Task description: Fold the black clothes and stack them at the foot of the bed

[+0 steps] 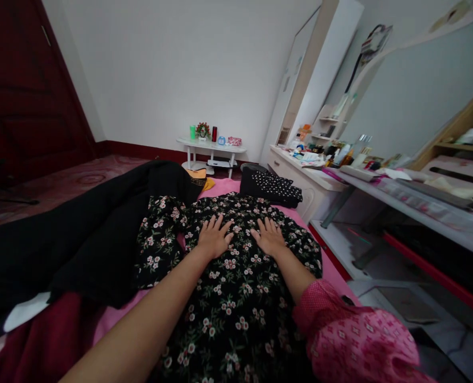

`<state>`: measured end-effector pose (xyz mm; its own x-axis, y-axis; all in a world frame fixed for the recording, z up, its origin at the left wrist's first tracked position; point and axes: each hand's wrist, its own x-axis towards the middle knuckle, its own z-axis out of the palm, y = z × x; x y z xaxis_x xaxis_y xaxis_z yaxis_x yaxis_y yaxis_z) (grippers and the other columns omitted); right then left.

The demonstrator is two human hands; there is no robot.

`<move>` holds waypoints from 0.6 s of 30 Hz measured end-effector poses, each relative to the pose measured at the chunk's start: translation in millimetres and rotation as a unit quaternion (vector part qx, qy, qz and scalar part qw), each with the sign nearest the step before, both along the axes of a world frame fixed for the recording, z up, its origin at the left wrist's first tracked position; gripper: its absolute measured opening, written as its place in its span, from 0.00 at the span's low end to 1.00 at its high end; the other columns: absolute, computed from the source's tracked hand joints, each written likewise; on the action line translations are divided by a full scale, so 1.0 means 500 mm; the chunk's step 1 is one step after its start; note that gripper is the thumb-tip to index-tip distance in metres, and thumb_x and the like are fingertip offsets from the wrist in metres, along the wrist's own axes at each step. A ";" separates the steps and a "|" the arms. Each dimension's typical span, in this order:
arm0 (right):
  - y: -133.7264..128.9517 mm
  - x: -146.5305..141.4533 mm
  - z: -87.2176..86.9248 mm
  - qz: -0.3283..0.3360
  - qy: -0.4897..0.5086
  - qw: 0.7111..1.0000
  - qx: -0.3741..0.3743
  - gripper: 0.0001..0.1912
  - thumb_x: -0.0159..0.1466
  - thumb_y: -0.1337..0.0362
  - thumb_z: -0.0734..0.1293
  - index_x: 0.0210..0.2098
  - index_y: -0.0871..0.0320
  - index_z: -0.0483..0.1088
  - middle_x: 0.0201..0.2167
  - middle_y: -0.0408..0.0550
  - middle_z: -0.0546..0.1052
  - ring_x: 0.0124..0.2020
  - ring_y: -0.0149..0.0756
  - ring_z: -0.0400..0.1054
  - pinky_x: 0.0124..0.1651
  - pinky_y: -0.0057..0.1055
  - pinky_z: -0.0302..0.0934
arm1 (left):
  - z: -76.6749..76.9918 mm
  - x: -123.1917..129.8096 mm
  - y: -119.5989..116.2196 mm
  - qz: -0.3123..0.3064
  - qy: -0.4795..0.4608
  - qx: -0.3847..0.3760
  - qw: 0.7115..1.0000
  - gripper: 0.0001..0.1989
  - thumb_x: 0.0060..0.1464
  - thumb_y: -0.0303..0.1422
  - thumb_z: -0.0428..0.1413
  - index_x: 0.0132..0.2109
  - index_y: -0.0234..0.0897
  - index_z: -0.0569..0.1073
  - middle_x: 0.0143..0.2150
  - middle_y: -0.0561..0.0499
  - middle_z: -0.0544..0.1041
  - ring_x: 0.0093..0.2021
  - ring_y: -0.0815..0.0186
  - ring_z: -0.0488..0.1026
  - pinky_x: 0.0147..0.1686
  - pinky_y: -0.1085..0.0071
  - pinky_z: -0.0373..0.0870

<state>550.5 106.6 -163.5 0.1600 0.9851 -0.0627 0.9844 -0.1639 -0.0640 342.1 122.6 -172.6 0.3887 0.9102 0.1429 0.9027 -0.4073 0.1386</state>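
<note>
A black garment with a pink-and-white flower print [236, 298] lies spread over a pink sheet [220, 187]; its sleeve extends to the left. My left hand [214, 238] rests palm down on its upper part, fingers spread. To the right, my right hand [268, 236] lies flat on the same cloth, fingers apart too. Neither hand grips anything. The lower end of the garment runs out of view toward me, and my right forearm in a pink patterned sleeve covers part of its right side.
Black clothing [88, 229] is heaped on the left, above a dark red cloth [48, 340]. A folded black-and-white dotted garment [272, 187] sits at the far end. Beyond stands a small white table [212, 146]; a cluttered dressing table [300, 171] is at right.
</note>
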 end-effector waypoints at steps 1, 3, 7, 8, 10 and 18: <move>-0.024 0.000 0.003 0.014 0.003 1.000 -0.001 0.37 0.66 0.44 0.44 0.68 0.58 0.42 0.70 0.53 0.39 0.69 0.45 0.30 0.66 0.46 0.31 | -0.001 -0.015 -0.012 0.003 0.000 0.008 1.000 0.28 0.62 0.49 0.36 0.66 0.47 0.55 0.69 0.48 0.49 0.68 0.53 0.44 0.63 0.52 0.42; -0.080 0.005 0.016 0.057 0.016 0.998 0.000 0.37 0.66 0.45 0.47 0.68 0.60 0.44 0.69 0.55 0.40 0.69 0.45 0.32 0.66 0.45 0.33 | -0.005 -0.038 -0.034 0.008 0.001 0.026 1.000 0.28 0.62 0.48 0.37 0.66 0.46 0.56 0.69 0.48 0.50 0.68 0.53 0.45 0.64 0.53 0.42; -0.194 0.057 0.066 0.190 0.111 0.975 -0.009 0.31 0.61 0.49 0.60 0.60 0.58 0.63 0.65 0.54 0.57 0.64 0.44 0.52 0.63 0.37 0.47 | -0.012 -0.058 -0.065 0.016 0.005 0.041 0.999 0.28 0.63 0.48 0.37 0.65 0.44 0.57 0.69 0.48 0.51 0.68 0.53 0.46 0.63 0.54 0.43; -0.219 0.081 0.079 0.202 0.149 0.968 -0.002 0.26 0.61 0.51 0.60 0.54 0.56 0.69 0.61 0.51 0.64 0.60 0.42 0.60 0.61 0.35 0.52 | -0.012 -0.059 -0.069 0.019 0.005 0.044 0.999 0.28 0.63 0.47 0.37 0.65 0.44 0.57 0.69 0.48 0.52 0.68 0.53 0.46 0.63 0.54 0.44; -0.261 0.141 0.099 0.163 0.212 0.962 0.055 0.18 0.61 0.54 0.59 0.42 0.54 0.76 0.49 0.48 0.76 0.49 0.40 0.70 0.53 0.33 0.60 | -0.012 -0.058 -0.074 0.025 0.005 0.048 0.999 0.28 0.63 0.47 0.37 0.65 0.43 0.58 0.69 0.48 0.52 0.68 0.53 0.47 0.63 0.54 0.44; -0.364 0.298 0.047 -0.013 0.240 0.964 0.113 0.12 0.52 0.56 0.64 0.27 0.57 0.73 0.25 0.46 0.77 0.26 0.37 0.69 0.32 0.31 0.61 | -0.009 -0.056 -0.079 0.028 -0.002 0.062 0.998 0.27 0.62 0.47 0.38 0.64 0.44 0.59 0.68 0.48 0.53 0.67 0.53 0.48 0.63 0.54 0.45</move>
<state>699.5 -75.2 -140.0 0.1918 0.9781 0.0806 0.8283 -0.1173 -0.5479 314.1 83.2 -177.2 0.3376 0.9057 0.2563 0.9238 -0.3710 0.0942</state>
